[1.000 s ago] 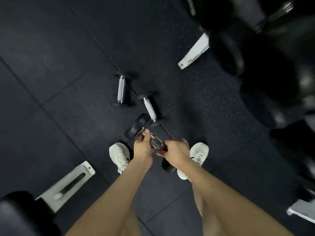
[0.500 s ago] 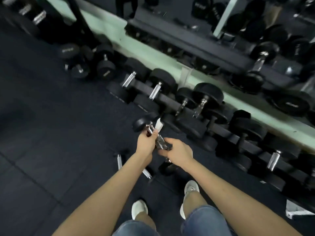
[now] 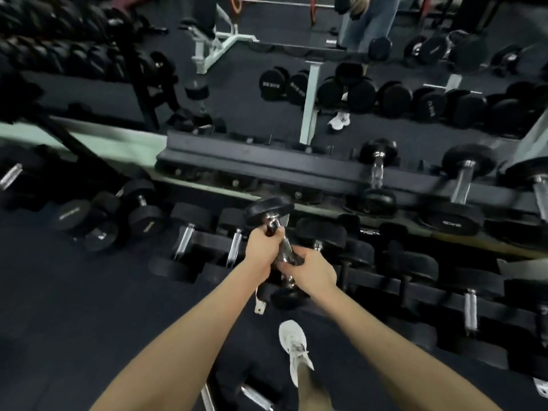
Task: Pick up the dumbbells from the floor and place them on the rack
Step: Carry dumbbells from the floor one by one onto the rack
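Both hands were clamped on one handle: the left hand [image 3: 262,247] gripped it high, just under the upper head, and the right hand [image 3: 311,271] gripped it lower, the two almost touching. The dumbbell [image 3: 268,213] hung tilted in the centre of the frame, its upper head leaning away toward the rack [image 3: 252,161] and its lower head dark and half hidden below the right wrist. It was off the floor and touched no shelf.

The step in hand looked like the carry to the rack. The lower tier right behind the hands seemed full of dumbbells, while the upper tier showed a bare stretch just above the hands, left of the racked pair [image 3: 378,173] in the right half of the frame. The next move probably called for a lift up and forward, then turning the handle across the rails so both heads seat.

At the bottom edge a chrome handle [image 3: 255,394] lay by the shoe [image 3: 295,342], likely another dumbbell yet to be picked up
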